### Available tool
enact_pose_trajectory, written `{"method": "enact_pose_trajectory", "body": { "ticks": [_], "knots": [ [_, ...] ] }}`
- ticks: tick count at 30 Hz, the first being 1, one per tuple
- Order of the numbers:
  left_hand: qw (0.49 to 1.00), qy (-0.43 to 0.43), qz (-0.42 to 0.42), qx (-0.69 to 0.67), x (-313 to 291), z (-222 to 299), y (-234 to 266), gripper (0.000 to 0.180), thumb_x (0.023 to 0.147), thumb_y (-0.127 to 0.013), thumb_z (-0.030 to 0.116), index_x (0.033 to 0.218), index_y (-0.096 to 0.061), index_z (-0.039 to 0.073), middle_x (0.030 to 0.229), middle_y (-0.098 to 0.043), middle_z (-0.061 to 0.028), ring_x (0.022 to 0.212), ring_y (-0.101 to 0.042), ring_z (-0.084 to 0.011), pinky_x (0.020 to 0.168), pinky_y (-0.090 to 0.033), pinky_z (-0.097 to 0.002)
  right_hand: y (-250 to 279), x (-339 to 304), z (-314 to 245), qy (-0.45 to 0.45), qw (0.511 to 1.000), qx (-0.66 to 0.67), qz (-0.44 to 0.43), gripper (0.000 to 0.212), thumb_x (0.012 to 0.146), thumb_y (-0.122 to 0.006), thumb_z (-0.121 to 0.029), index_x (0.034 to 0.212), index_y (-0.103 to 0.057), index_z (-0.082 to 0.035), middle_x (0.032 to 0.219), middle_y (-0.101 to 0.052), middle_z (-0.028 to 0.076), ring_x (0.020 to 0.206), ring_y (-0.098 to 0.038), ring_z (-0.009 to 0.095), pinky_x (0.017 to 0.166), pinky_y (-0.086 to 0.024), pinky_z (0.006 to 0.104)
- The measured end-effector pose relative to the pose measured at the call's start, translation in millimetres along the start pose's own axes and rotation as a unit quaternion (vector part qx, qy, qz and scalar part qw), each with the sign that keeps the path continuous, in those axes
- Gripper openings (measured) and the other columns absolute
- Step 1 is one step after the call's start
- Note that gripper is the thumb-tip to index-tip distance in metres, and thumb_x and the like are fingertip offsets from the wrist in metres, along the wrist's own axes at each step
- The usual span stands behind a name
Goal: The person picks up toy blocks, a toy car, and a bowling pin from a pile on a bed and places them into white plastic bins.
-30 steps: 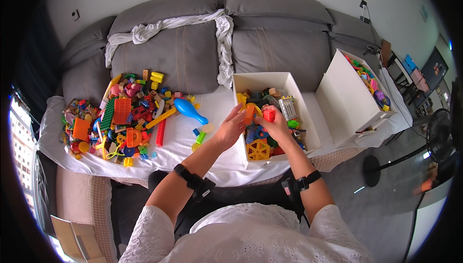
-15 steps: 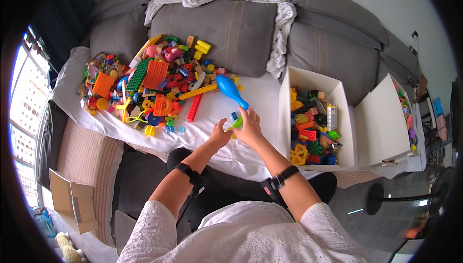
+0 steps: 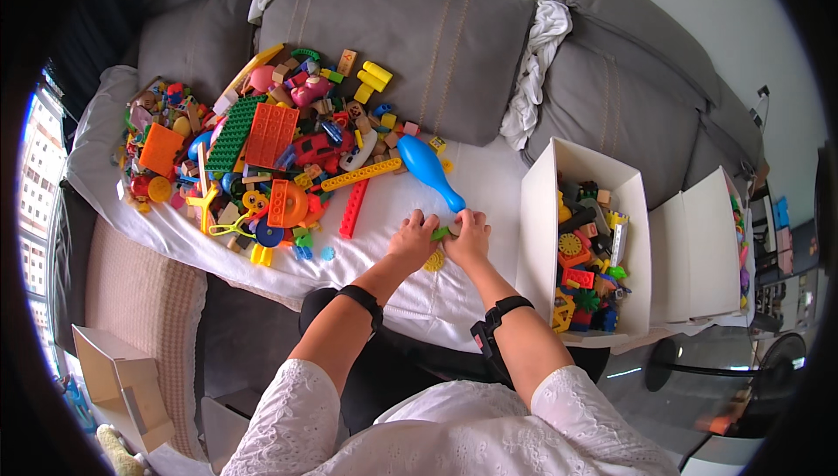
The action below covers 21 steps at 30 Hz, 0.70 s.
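Both my hands meet over the white sheet (image 3: 515, 188) near its front edge. A small green toy piece (image 3: 441, 233) is pinched between them; its exact kind is mostly covered by my fingers. My left hand (image 3: 412, 240) closes on its left end, and my right hand (image 3: 470, 237) grips the other side. A blue toy bowling pin (image 3: 423, 167) lies just beyond, its narrow end beside my right fingertips; I cannot tell if they touch. Under the hands, on the sheet, is a yellow gear-shaped piece (image 3: 435, 261).
A heap of mixed toys, with a green baseplate (image 3: 236, 133), an orange plate (image 3: 271, 134) and a red strip (image 3: 353, 208), spreads at left. To the right stands a white box (image 3: 648, 258) of toys, beside another white box (image 3: 694, 245). A grey sofa backrest (image 3: 393, 48) rises behind.
My hands have drawn together around the green piece, and the small blue piece near them is out of sight. The view has shifted slightly; the bowling pin still lies beside my right hand.
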<state>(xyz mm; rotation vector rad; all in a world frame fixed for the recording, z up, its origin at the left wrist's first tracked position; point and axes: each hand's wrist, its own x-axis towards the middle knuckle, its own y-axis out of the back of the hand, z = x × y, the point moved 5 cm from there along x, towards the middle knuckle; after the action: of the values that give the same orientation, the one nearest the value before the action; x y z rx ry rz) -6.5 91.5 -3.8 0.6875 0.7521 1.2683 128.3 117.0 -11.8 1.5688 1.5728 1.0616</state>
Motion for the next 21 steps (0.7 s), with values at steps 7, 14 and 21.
{"method": "enact_pose_trajectory", "body": {
  "ticks": [7,14,21],
  "knots": [
    [0.981,-0.014,0.152,-0.118,31.4,-37.9,28.1,0.041,0.08,-0.057,0.004,0.12,-0.05,0.012,0.113,-0.05,-0.0161,0.104,-0.054,-0.0416,0.09,-0.047,-0.0468,2.3,47.5,30.2,-0.123,0.915,0.316,0.217,0.019,0.085,-0.061,-0.015,0.1,-0.053,-0.004,0.094,-0.059,0.017,0.085,-0.059,0.034,0.074,-0.049,0.0444],
    [0.99,-0.023,0.124,-0.062,31.7,-35.8,20.8,0.058,0.083,-0.066,0.042,0.132,-0.05,0.016,0.121,-0.048,-0.0183,0.111,-0.046,-0.0359,0.098,-0.039,-0.047,6.0,115.0,-10.2,0.007,0.999,0.044,0.009,0.05,0.088,-0.057,-0.027,0.136,-0.047,-0.018,0.095,-0.065,0.021,0.088,-0.064,0.039,0.077,-0.051,0.0495],
    [0.994,0.023,0.106,0.004,31.7,-34.6,13.4,0.058,0.086,-0.065,0.035,0.139,-0.044,0.021,0.133,-0.04,-0.0183,0.107,-0.045,-0.0422,0.094,-0.043,-0.0502,-4.4,106.3,-85.3,0.255,0.962,0.072,-0.066,0.068,0.084,-0.062,-0.029,0.146,-0.034,-0.021,0.096,-0.069,0.02,0.078,-0.067,0.038,0.068,-0.055,0.0474]
  ]
}}
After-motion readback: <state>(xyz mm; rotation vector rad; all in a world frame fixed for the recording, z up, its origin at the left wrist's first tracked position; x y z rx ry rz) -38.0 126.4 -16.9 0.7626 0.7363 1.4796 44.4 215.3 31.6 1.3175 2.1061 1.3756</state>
